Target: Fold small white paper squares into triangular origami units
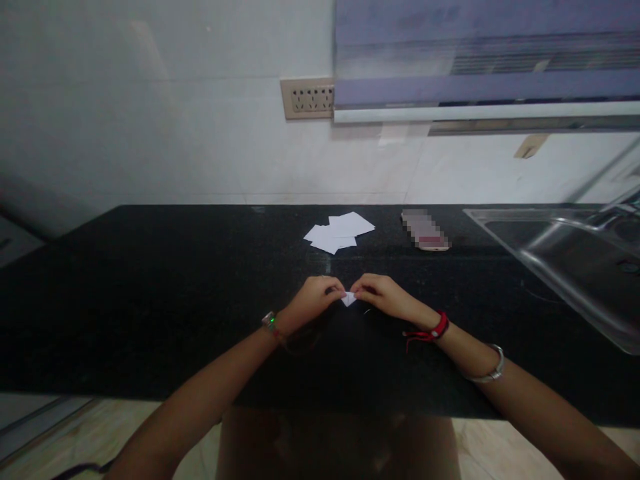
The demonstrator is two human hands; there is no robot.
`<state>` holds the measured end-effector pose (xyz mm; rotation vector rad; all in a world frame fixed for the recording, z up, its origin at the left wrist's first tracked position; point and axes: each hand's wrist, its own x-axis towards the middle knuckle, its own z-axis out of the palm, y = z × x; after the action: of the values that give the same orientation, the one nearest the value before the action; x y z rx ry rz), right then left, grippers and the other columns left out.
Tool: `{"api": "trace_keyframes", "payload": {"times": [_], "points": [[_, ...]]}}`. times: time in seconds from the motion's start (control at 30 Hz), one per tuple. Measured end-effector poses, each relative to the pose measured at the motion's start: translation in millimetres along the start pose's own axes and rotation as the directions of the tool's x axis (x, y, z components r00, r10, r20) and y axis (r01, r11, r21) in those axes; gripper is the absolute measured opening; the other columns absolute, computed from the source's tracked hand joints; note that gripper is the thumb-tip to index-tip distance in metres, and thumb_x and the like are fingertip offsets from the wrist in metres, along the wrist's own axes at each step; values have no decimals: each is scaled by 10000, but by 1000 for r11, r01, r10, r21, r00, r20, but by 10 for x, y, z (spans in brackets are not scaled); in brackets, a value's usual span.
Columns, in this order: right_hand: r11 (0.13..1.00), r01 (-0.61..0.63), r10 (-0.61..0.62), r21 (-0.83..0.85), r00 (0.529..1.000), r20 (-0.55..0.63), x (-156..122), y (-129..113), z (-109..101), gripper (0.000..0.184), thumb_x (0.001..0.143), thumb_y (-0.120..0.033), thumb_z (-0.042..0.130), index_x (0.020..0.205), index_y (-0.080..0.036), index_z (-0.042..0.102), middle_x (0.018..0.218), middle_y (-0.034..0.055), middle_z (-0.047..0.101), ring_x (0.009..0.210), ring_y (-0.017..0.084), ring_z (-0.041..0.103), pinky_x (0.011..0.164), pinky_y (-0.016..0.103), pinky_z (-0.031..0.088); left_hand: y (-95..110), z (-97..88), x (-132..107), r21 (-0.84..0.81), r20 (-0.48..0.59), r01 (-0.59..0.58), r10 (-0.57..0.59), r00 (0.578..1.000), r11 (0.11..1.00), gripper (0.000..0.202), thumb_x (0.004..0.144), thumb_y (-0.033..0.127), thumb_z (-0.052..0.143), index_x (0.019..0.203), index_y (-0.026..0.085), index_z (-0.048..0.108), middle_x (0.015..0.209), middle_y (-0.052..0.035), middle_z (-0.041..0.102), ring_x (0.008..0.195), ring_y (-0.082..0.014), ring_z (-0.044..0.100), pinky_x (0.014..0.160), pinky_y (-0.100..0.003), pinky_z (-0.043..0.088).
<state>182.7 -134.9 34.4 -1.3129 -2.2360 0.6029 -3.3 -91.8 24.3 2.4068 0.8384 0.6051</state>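
Between my two hands is a small folded piece of white paper [349, 300], its lower end coming to a point. My left hand [320, 293] pinches its left corner between thumb and fingers. On the opposite side, my right hand [383, 293] grips the right corner the same way. Fingertips cover both ends of the paper, so only its middle shows. Beyond the hands, several loose white paper sheets [334, 235] lie overlapping on the black countertop [200, 280].
A phone [425, 230], blurred out, lies right of the sheets. The steel sink [565, 260] with a faucet [620, 213] is set into the counter at far right. A socket panel [307, 99] is on the tiled wall, beside a purple panel [425, 87].
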Motion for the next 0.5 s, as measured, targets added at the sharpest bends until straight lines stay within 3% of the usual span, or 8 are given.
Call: {"api": "trace_keyframes", "payload": {"times": [0.3, 0.5], "points": [[988, 49, -58, -144, 996, -66, 11, -63, 85, 171, 797, -115, 413, 754, -115, 578, 723, 62, 559, 666, 134, 506, 638, 244, 397, 4, 28, -8, 145, -18, -101, 104, 994, 984, 208, 816, 255, 429, 701, 150, 568, 698, -13, 570, 686, -124, 517, 637, -225, 373], [996, 86, -87, -30, 995, -45, 6, -18, 70, 158, 805, -146, 422, 784, -128, 578, 752, 49, 559, 694, 122, 509, 655, 231, 392, -12, 26, -20, 85, -24, -113, 115, 993, 990, 192, 817, 225, 417, 707, 145, 552, 705, -14, 560, 683, -115, 509, 640, -217, 373]]}}
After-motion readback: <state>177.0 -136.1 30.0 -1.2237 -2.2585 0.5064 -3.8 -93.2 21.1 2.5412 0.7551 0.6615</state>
